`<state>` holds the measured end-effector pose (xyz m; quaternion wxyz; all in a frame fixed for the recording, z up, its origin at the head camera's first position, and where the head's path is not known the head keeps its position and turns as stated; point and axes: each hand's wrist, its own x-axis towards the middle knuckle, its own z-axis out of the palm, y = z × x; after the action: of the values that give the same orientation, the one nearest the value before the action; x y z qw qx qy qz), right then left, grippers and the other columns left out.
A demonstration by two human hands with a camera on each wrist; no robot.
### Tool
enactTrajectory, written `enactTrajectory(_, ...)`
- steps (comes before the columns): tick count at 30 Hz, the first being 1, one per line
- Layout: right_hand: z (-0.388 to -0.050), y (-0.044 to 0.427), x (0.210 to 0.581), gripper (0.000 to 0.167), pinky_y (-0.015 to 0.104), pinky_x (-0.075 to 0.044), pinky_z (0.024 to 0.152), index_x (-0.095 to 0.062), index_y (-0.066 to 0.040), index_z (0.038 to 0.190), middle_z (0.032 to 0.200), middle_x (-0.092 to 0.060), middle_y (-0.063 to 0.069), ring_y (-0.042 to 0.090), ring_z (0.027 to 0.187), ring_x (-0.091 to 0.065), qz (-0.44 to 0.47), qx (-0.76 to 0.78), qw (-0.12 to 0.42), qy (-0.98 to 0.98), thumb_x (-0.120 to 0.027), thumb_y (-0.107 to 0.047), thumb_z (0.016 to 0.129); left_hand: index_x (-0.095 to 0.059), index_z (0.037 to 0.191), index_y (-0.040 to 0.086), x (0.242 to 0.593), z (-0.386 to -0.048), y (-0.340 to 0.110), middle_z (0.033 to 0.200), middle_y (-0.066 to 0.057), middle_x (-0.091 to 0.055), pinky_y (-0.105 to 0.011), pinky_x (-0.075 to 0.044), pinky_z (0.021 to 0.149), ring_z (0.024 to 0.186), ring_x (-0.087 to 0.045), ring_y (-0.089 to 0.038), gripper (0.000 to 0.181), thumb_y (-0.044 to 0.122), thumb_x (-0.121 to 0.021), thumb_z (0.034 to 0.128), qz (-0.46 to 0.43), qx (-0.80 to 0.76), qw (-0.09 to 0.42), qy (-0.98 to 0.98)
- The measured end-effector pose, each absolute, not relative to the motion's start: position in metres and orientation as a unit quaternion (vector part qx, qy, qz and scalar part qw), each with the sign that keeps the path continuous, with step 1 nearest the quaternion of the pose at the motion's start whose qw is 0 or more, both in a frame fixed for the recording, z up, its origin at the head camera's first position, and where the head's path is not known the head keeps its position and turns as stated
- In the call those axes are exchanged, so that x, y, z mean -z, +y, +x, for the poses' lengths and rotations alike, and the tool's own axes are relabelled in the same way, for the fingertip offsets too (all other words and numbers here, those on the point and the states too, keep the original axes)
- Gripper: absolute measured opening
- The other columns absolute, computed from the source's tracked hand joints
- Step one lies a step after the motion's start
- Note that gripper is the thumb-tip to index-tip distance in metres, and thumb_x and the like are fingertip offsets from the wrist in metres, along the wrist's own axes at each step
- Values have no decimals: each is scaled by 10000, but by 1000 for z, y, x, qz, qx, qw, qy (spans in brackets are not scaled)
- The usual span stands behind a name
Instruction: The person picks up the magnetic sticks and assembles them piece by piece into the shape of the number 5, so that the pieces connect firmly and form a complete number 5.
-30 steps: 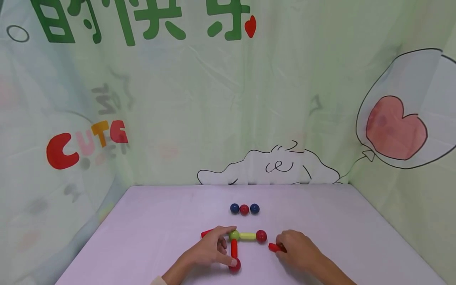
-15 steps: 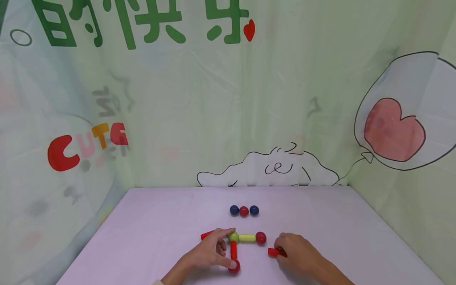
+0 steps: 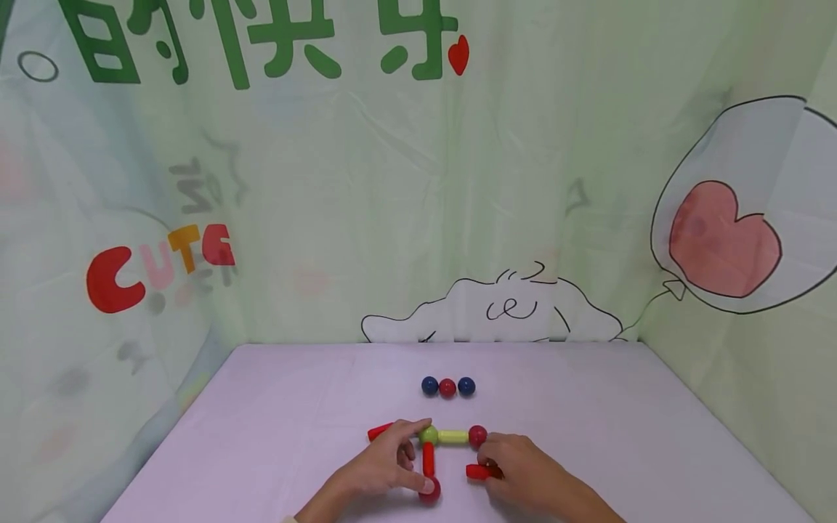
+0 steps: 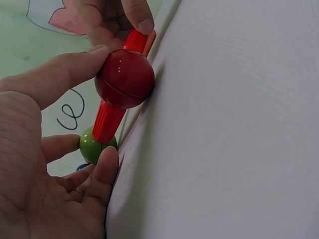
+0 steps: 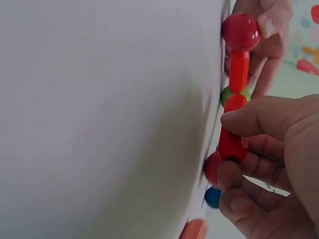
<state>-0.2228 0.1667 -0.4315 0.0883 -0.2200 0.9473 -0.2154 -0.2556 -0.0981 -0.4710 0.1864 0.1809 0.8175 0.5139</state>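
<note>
My left hand (image 3: pixel 386 461) holds a joined piece: its thumb presses the near red ball (image 3: pixel 429 490) and its fingers touch the green ball (image 3: pixel 428 435). A red stick (image 3: pixel 428 459) links these two balls, and a yellow-green stick (image 3: pixel 453 436) runs from the green ball to another red ball (image 3: pixel 478 436). My right hand (image 3: pixel 526 472) pinches a loose red stick (image 3: pixel 479 472) just in front of that far red ball. In the right wrist view, thumb and fingers grip this stick (image 5: pixel 233 134). The left wrist view shows the thumb on the red ball (image 4: pixel 124 78).
Two blue balls (image 3: pixel 429 386) (image 3: pixel 466 386) with a red ball (image 3: pixel 447 388) between them lie farther back on the table (image 3: pixel 294 385). Another red stick (image 3: pixel 380 431) shows partly behind my left hand. A printed curtain (image 3: pixel 405 181) stands behind the table.
My right hand has moved left with its red stick, closer to the joined piece. The left hand keeps its place on the green and red balls.
</note>
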Motion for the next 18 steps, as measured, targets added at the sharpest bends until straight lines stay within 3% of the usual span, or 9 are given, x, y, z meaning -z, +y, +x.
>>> enactTrajectory(18,-217,136,432,166,248,-511,722,-748,-203,948,786,-543,-95,67,753,-510,-242,211,141,937,-831,-187,806,-491,1514,265,471,-254,-100,1123,-29,-517,-255,-510,689,929,-541,-206,812,207,-867,796,200,-507,177,819)
